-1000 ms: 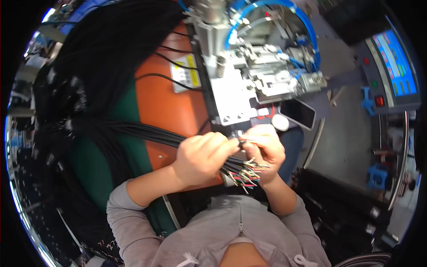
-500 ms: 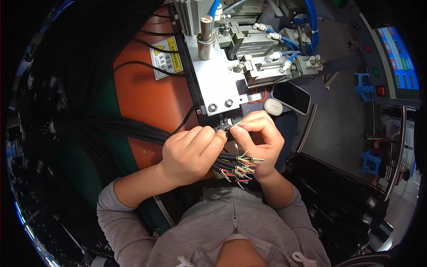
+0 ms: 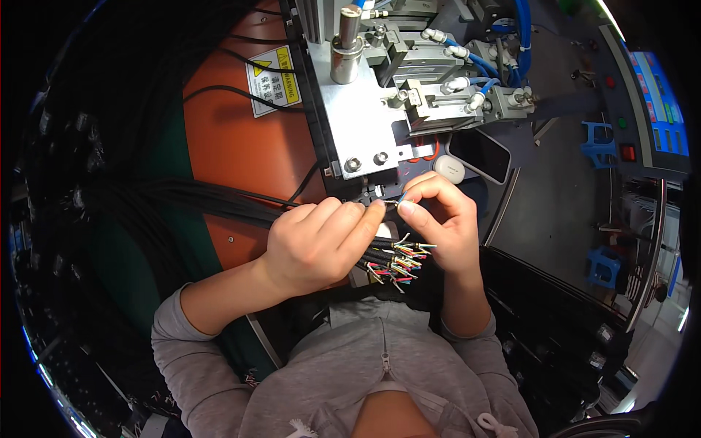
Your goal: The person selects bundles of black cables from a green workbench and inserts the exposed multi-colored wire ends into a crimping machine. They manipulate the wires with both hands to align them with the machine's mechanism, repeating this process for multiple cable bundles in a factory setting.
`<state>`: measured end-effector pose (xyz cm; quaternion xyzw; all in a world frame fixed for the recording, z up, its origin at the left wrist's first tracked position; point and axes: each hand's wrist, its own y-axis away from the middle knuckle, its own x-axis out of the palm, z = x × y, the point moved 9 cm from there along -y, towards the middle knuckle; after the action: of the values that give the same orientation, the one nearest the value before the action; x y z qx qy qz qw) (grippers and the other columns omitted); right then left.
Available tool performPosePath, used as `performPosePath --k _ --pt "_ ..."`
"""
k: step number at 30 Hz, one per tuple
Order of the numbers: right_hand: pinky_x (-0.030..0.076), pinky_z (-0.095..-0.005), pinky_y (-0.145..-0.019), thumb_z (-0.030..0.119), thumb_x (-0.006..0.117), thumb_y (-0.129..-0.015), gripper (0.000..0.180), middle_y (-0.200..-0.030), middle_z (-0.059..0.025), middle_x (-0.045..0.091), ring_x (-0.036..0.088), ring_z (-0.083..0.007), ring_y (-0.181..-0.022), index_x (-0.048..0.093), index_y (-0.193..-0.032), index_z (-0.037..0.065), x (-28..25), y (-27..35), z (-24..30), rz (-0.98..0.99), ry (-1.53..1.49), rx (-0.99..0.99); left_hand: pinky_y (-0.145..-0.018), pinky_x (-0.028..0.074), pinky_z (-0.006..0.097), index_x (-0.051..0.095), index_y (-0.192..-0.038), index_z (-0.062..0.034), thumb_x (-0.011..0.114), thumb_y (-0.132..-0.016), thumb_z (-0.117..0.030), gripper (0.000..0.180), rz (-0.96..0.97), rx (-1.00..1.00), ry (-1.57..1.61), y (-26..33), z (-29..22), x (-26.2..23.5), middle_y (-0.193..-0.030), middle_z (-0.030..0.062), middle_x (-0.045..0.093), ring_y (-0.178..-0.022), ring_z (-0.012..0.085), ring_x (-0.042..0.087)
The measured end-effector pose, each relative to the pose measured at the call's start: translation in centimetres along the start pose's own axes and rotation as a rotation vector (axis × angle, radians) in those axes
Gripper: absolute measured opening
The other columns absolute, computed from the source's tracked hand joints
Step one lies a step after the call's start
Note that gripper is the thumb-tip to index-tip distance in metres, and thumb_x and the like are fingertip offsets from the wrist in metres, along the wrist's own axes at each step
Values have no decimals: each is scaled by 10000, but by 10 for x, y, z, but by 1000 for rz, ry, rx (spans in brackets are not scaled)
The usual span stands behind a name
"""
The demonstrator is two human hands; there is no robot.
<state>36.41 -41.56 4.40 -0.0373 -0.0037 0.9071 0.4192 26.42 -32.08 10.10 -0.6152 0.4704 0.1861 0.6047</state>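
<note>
Both hands have drifted lower and nearer the body since the earlier frame, the metal press fixture (image 3: 365, 109) now sitting higher in view; the left hand (image 3: 318, 244) is curled shut around a bundle of black cables (image 3: 219, 204), its fingertips meeting the right. The right hand (image 3: 438, 219) pinches one thin wire end (image 3: 398, 201) between thumb and forefinger, just below the fixture's plate; stripped coloured wire tips (image 3: 401, 259) fan out beneath both hands.

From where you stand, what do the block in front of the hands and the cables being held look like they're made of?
The machine block looks like bare metal, perhaps aluminium: pale grey, matte sheen, bolt heads. The cables look like black plastic or rubber jackets, slightly glossy, with coloured insulated wires fanning from their ends; the tips are too small to judge.
</note>
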Motion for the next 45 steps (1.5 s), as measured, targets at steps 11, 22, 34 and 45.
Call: performPosePath --k 11,22,34,45 --pt "410 -352 -583 -1 640 -736 70 -675 -98 550 514 -256 -639 572 -724 6 15 -7 7 -65 516 -248 -441 330 246 680 -1041 -84 618 -730 -50 319 189 -122 -111 -1 2 17 -652 -5 347 -537 107 413" --pt "394 -271 -586 6 603 -765 45 -685 -58 536 496 -146 -643 568 -738 -4 9 -7 -29 -143 159 -74 -444 345 243 690 -1007 -89 635 -727 -34 291 167 -104 -120 -1 4 16 -664 -6 388 -533 101 428" --pt "411 -218 -610 72 603 -859 83 -755 -21 564 491 -54 -689 569 -860 -3 10 -5 -23 -186 90 -65 -503 402 261 676 -930 -116 632 -715 -136 220 116 -136 -152 -4 8 8 -753 -19 535 -608 119 547" --pt "460 -272 -708 -15 696 -708 194 -827 -68 630 578 -177 -776 658 -896 12 10 4 9 45 49 -407 -497 441 239 604 -948 -3 584 -701 -127 277 193 -110 -187 10 7 14 -699 22 502 -557 129 561"
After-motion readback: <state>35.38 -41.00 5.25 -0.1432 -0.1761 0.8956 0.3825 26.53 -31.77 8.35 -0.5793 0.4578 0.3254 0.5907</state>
